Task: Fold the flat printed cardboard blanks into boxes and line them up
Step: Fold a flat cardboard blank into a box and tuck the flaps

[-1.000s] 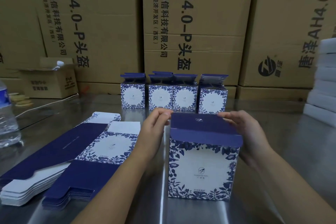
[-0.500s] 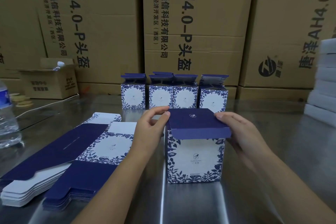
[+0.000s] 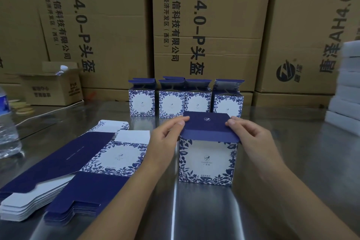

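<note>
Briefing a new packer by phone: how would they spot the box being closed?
On the steel table, in front of the row of open-topped blue-and-white floral cardboard boxes, stands one nearer box. The left hand and right hand pinch its navy lid flap; it alone has its top folded over.

My counter (image 3: 302, 132) is brushed metal, smooth, with a dull shine. The box (image 3: 207, 160) in front of me is thin printed cardboard: the navy lid is matt and the white panel smooth. The flat blanks (image 3: 87, 161) show the same matt navy and bare white card. Behind them stand brown corrugated cartons (image 3: 214, 25). The bottle (image 3: 7, 126) is clear plastic.
</note>
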`<state>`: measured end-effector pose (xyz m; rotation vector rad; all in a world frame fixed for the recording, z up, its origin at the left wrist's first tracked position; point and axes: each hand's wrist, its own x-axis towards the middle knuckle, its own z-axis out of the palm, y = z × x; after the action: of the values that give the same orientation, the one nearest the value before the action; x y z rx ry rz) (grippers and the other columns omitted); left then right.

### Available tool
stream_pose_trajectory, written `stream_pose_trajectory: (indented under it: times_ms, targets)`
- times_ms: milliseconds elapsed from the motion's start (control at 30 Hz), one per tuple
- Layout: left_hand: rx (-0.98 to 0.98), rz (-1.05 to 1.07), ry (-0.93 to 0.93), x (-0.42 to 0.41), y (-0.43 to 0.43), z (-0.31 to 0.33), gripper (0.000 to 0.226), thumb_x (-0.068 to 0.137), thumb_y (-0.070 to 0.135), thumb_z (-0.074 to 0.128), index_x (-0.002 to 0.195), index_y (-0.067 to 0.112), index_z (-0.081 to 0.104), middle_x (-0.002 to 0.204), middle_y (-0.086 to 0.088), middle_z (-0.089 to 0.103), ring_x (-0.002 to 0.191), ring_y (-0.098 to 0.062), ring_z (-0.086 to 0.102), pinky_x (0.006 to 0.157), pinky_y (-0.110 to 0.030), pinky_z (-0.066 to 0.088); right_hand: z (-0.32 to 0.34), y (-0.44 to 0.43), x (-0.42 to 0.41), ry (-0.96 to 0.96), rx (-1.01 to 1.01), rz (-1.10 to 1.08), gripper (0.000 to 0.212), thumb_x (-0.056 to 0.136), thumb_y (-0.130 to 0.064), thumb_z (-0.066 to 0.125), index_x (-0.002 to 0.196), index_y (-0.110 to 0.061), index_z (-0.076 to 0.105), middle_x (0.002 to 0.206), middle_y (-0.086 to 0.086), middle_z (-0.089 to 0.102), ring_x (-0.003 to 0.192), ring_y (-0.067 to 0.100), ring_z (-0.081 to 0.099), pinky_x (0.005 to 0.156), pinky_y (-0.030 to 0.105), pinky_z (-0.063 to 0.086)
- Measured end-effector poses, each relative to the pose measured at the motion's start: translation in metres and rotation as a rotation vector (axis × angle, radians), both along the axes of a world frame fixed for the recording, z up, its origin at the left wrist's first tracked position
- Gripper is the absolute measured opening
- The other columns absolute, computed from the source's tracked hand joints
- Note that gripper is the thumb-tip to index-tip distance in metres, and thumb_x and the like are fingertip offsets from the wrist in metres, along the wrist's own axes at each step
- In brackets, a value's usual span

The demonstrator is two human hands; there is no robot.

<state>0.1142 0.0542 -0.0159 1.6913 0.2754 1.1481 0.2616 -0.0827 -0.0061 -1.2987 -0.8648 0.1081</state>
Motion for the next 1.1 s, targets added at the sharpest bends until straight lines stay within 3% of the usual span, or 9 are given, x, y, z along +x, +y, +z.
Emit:
stream_pose_trajectory:
  times_ms: [200, 267, 400, 600, 700, 767, 867, 1000, 1100]
  targets:
    - [0.115, 0.024, 0.039, 0.001, -0.003, -0.002, 0.016, 0.08, 0.035, 0.067, 0.093, 0.044, 0.067, 0.134, 0.013, 0.048, 0.117, 0.011, 0.045, 0.088, -0.011, 0.043, -0.001, -0.001, -0.004, -0.223, -0.009, -0.175, 0.012, 0.08, -0.035, 0.07, 0.069, -0.038, 0.075, 0.105, -0.02, 0.064, 0.097, -0.009, 0.058, 0.075, 0.004, 0.038]
    - [0.17, 0.061, 0.019, 0.001, -0.002, -0.002, 0.02, 0.083, 0.024, 0.069, 0.089, 0.043, 0.068, 0.135, 0.016, 0.044, 0.12, 0.011, 0.042, 0.084, -0.008, 0.044, -0.001, -0.002, -0.006, -0.293, -0.001, -0.198, 0.009, 0.079, -0.035, 0.07, 0.073, -0.04, 0.073, 0.1, -0.019, 0.067, 0.096, -0.006, 0.059, 0.078, 0.003, 0.038]
    - [0.331, 0.133, 0.034, -0.001, -0.003, 0.0, 0.019, 0.084, 0.021, 0.068, 0.09, 0.039, 0.068, 0.132, 0.021, 0.046, 0.121, 0.009, 0.042, 0.1, -0.019, 0.038, -0.004, 0.0, -0.009, -0.37, 0.047, -0.206, 0.015, 0.081, -0.026, 0.072, 0.076, -0.04, 0.074, 0.091, -0.017, 0.071, 0.091, -0.003, 0.063, 0.087, 0.017, 0.045]
    - [0.511, 0.169, 0.132, -0.003, -0.001, 0.004, 0.011, 0.089, 0.026, 0.062, 0.097, 0.034, 0.063, 0.129, 0.025, 0.05, 0.129, 0.007, 0.036, 0.107, -0.02, 0.028, -0.008, 0.001, -0.006, -0.497, 0.051, -0.226, 0.04, 0.082, -0.022, 0.071, 0.08, -0.061, 0.066, 0.094, -0.036, 0.065, 0.1, -0.005, 0.062, 0.093, 0.02, 0.045]
    - [0.496, 0.131, 0.178, -0.004, 0.001, 0.004, 0.016, 0.091, 0.024, 0.059, 0.095, 0.039, 0.058, 0.122, 0.026, 0.056, 0.126, 0.01, 0.038, 0.107, -0.024, 0.033, -0.007, 0.001, -0.009, -0.577, 0.058, -0.232, 0.022, 0.079, -0.035, 0.065, 0.083, -0.057, 0.066, 0.088, -0.033, 0.065, 0.104, 0.0, 0.061, 0.094, 0.027, 0.044]
    - [0.489, 0.12, 0.195, -0.004, 0.001, 0.004, 0.017, 0.092, 0.025, 0.058, 0.096, 0.041, 0.057, 0.117, 0.025, 0.059, 0.123, 0.01, 0.042, 0.105, -0.027, 0.037, -0.008, 0.003, -0.01, -0.603, 0.052, -0.224, 0.017, 0.077, -0.036, 0.064, 0.092, -0.045, 0.067, 0.094, -0.025, 0.064, 0.102, 0.001, 0.06, 0.093, 0.02, 0.043]
    - [0.524, 0.112, 0.21, -0.003, 0.001, 0.003, 0.02, 0.092, 0.026, 0.057, 0.104, 0.042, 0.056, 0.117, 0.028, 0.055, 0.124, 0.01, 0.038, 0.105, -0.019, 0.033, -0.007, 0.004, -0.012, -0.58, 0.016, -0.195, 0.02, 0.074, -0.038, 0.065, 0.094, -0.038, 0.068, 0.097, -0.019, 0.061, 0.103, 0.001, 0.058, 0.091, 0.008, 0.038]
    - [0.563, 0.122, 0.193, 0.0, -0.001, 0.001, 0.022, 0.091, 0.027, 0.058, 0.109, 0.04, 0.058, 0.119, 0.028, 0.052, 0.126, 0.008, 0.036, 0.104, -0.01, 0.025, -0.003, 0.002, -0.014, -0.547, -0.023, -0.134, 0.021, 0.07, -0.039, 0.069, 0.09, -0.046, 0.067, 0.098, -0.018, 0.064, 0.105, 0.001, 0.057, 0.097, 0.03, 0.042]
    - [0.565, 0.17, 0.17, 0.003, -0.003, -0.001, 0.019, 0.089, 0.027, 0.062, 0.106, 0.035, 0.062, 0.115, 0.03, 0.05, 0.124, 0.007, 0.037, 0.101, -0.006, 0.023, -0.004, 0.003, -0.017, -0.493, -0.027, -0.079, 0.027, 0.072, -0.025, 0.077, 0.088, -0.045, 0.068, 0.099, -0.017, 0.065, 0.107, 0.002, 0.057, 0.098, 0.03, 0.042]
